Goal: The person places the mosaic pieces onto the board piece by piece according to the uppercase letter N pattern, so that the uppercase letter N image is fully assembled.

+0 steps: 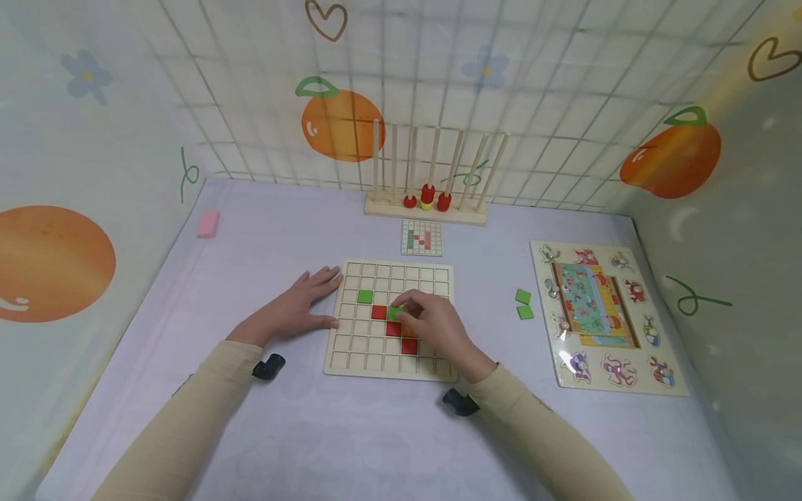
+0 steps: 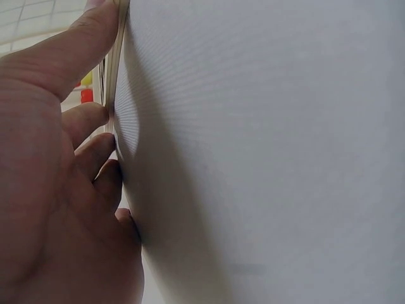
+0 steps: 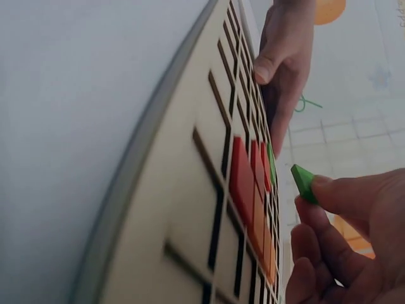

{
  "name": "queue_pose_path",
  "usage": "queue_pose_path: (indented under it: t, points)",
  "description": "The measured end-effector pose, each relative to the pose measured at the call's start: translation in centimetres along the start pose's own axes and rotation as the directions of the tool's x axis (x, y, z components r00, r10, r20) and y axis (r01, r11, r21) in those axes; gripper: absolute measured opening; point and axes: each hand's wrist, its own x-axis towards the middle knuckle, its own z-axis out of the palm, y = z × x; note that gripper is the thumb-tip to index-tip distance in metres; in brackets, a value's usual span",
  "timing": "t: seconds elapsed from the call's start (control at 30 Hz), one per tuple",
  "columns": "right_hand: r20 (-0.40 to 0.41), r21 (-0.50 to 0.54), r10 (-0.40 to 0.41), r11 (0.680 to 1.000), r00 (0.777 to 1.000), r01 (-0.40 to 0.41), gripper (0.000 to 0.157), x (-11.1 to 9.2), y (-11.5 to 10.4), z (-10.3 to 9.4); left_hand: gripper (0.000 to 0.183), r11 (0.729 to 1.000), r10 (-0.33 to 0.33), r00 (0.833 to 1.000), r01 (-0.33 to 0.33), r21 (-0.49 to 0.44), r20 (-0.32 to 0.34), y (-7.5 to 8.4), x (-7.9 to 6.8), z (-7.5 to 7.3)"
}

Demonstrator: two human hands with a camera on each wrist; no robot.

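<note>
A wooden grid board (image 1: 363, 362) lies on the table in front of me. Set in its squares are a green tile (image 1: 365, 296), several red tiles (image 1: 379, 312) in a diagonal, and orange tiles (image 3: 258, 231), partly hidden by my right hand (image 1: 438, 323) in the head view. Between thumb and index finger, that hand pinches another green square tile (image 3: 304, 182); the right wrist view shows it raised off the board. My left hand (image 1: 301, 306) rests at the board's left edge, fingers extended and thumb touching the rim.
Behind the board lies a small pattern card (image 1: 422, 238), then a wooden bead stand (image 1: 426, 213) with upright pegs. Two loose green tiles (image 1: 525, 312) lie to the right, near a picture puzzle board (image 1: 579, 299). A pink block (image 1: 208, 224) sits far left.
</note>
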Motion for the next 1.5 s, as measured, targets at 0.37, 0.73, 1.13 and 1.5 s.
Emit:
queue_pose_path:
  t: [0.37,0.73,1.13,1.5]
  points:
    - [0.061,-0.094,-0.067,0.993,0.996,0.073,0.015,1.5,-1.9,2.4,0.098,1.0,0.02,1.0,-0.02,-0.004,-0.007,0.1,-0.1,-0.2]
    - [0.053,-0.2,-0.059,0.977,0.997,0.069,0.012,2.8,-2.7,4.2,0.098,0.999,0.027,1.0,-0.027,-0.017,-0.005,0.0,-0.2,-0.2]
    - [0.038,-0.292,-0.034,0.955,0.999,0.044,0.014,3.0,-3.4,4.4,0.099,0.999,0.024,1.0,-0.024,-0.023,-0.007,0.0,-0.2,-0.2]
    - [0.033,-0.27,0.011,0.963,0.999,-0.001,0.019,2.7,-2.3,3.2,0.098,1.0,0.012,1.0,-0.012,-0.003,-0.005,0.0,-0.1,-0.1]
